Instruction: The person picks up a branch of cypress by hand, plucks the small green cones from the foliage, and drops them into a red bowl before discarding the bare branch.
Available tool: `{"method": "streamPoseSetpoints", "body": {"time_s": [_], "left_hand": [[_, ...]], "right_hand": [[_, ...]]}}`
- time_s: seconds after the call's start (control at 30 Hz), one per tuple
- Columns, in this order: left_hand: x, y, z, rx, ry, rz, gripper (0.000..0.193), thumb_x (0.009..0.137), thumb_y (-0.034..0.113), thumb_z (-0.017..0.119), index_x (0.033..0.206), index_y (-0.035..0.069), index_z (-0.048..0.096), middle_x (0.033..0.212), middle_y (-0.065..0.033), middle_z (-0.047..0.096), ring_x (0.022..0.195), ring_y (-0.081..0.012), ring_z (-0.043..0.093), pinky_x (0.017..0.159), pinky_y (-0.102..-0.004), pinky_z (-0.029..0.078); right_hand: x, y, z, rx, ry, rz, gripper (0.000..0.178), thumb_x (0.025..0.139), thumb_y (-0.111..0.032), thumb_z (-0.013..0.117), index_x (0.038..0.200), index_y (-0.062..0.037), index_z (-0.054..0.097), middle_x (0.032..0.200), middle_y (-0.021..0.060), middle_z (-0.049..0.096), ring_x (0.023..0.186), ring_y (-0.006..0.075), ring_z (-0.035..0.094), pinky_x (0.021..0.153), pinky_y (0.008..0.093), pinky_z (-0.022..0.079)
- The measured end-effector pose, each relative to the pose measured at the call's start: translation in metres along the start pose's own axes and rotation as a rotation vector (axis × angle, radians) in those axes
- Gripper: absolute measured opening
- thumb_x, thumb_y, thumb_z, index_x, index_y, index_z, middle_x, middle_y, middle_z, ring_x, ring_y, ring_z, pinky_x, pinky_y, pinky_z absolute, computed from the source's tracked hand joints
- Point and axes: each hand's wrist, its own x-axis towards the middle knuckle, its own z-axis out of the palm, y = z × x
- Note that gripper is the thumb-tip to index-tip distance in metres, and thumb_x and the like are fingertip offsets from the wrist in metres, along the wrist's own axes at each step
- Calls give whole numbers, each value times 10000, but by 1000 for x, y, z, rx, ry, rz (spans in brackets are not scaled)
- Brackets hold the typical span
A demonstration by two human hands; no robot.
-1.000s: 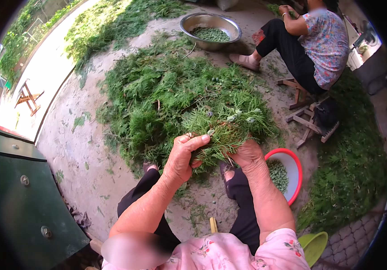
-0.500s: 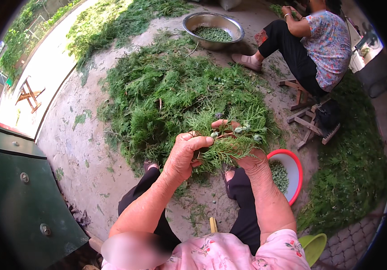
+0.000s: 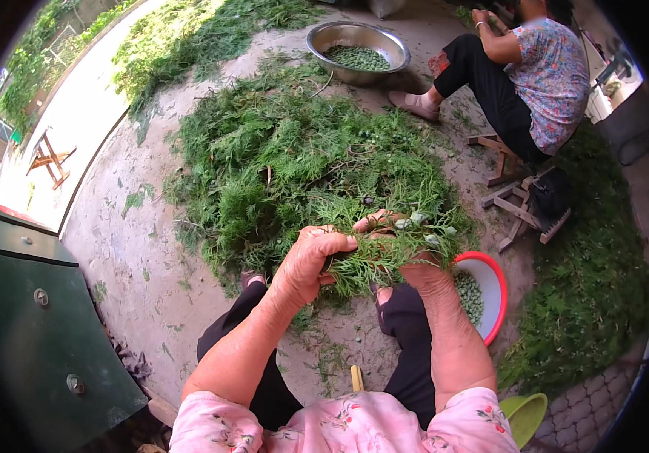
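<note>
Between my two hands is a green conifer sprig (image 3: 366,268) with flat, scaly leaves and several pale blue-green cones (image 3: 417,219) at its right side. My left hand (image 3: 311,260) is closed on the sprig's left end, thumb pressed over the fingers. Partly covered by leaves, my right hand (image 3: 424,273) is curled round the right part, its fingertips beside the cones. Just right of my right wrist stands a white bowl with a red rim (image 3: 502,291), partly filled with loose green cones (image 3: 469,298). A large heap of cut branches (image 3: 287,158) lies beyond my hands.
A steel basin (image 3: 396,45) of green cones stands past the heap. At the upper right a person (image 3: 547,83) sits on a low wooden stool (image 3: 499,158), another stool (image 3: 524,208) nearby. More branches (image 3: 581,302) lie along the right. A dark green panel (image 3: 30,325) is at the left.
My right fingers have shifted slightly right and closed in nearer the cones. The cone that showed by my left thumb is no longer visible there. My left hand has barely moved.
</note>
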Motion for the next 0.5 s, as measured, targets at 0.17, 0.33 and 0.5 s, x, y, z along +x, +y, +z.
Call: {"method": "streamPoseSetpoints", "body": {"time_s": [0.17, 0.33, 0.5], "left_hand": [[0, -3, 4, -25, -1, 78, 110, 737, 90, 582, 631, 72, 563, 566, 59, 472, 431, -27, 387, 350, -195, 249], [0, -9, 8, 47, 116, 135, 103, 759, 108, 627, 676, 69, 580, 599, 45, 524, 438, -26, 408, 351, -199, 253], [0, -14, 11, -17, 146, 183, 105, 762, 110, 635, 676, 86, 580, 588, 46, 522, 420, -30, 409, 348, -200, 252]], "right_hand": [[-2, 5, 9, 94, 158, 77, 246, 817, -118, 633, 1042, -52, 557, 948, 41, 611, 807, 124, 582, 664, 272, 491], [-5, 8, 16, 154, 270, 87, 262, 827, -181, 653, 1026, -32, 571, 942, 22, 620, 707, 90, 558, 492, 233, 470], [-5, 8, 14, 151, 239, 72, 202, 822, -158, 654, 984, -42, 622, 975, 41, 611, 687, 100, 566, 484, 255, 476]]}}
